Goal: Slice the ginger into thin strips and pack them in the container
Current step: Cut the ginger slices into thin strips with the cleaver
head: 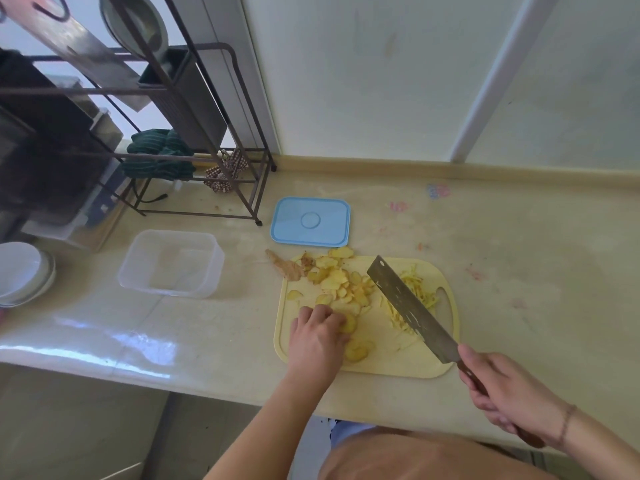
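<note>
A pale yellow cutting board (377,365) lies on the counter, covered with flat ginger slices (341,282). Thin ginger strips (420,289) are piled on its right side, partly hidden behind the blade. My left hand (317,336) presses down on a few slices near the board's left front. My right hand (502,389) grips the wooden handle of a cleaver (408,306), whose blade is raised and slanted over the strips. A clear plastic container (171,263) stands empty to the left of the board. Its blue lid (310,221) lies flat behind the board.
A piece of ginger peel (285,266) lies off the board's far left corner. A dark metal rack (194,143) with cloths stands at the back left. White plates (24,271) are stacked at the far left. The counter's front edge runs just below the board.
</note>
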Demonstrator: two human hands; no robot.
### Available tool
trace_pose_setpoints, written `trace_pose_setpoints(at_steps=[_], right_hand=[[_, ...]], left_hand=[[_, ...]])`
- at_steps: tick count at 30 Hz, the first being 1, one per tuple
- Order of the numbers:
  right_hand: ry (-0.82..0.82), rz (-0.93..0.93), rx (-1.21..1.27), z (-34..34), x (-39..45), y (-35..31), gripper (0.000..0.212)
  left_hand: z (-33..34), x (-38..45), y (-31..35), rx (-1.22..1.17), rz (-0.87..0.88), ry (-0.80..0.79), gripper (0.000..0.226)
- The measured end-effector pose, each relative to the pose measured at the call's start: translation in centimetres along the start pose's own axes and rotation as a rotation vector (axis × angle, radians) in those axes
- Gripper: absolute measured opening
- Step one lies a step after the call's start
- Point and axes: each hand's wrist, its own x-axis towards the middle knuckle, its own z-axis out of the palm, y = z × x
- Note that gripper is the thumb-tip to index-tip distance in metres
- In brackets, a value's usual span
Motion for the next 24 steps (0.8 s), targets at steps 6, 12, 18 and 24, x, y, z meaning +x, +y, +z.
trace_pose_setpoints(at_steps=[6, 12, 18, 24], right_hand=[[0.028, -0.015, 0.042, -0.4, -0.3, 0.2, 0.070], [0.050, -0.017, 0.104, -0.9, -0.5, 0.6, 0.078], [0.062, -0.023, 0.129, -1.3, -0.7, 1.0, 0.081], [0.067, -0.031, 0.131, -1.2, -0.6, 1.3, 0.079]], left_hand=[[0.0, 0.8, 1.2, 0.045, 0.058, 0.130, 0.011], [1.0, 3.1, 5.7, -0.033, 0.138, 0.193, 0.007], [2.2, 1.4, 3.5, -0.115, 0.228, 0.115, 0.019], [0.5, -2.3, 0.0, -0.057, 0.138, 0.146, 0.028]])
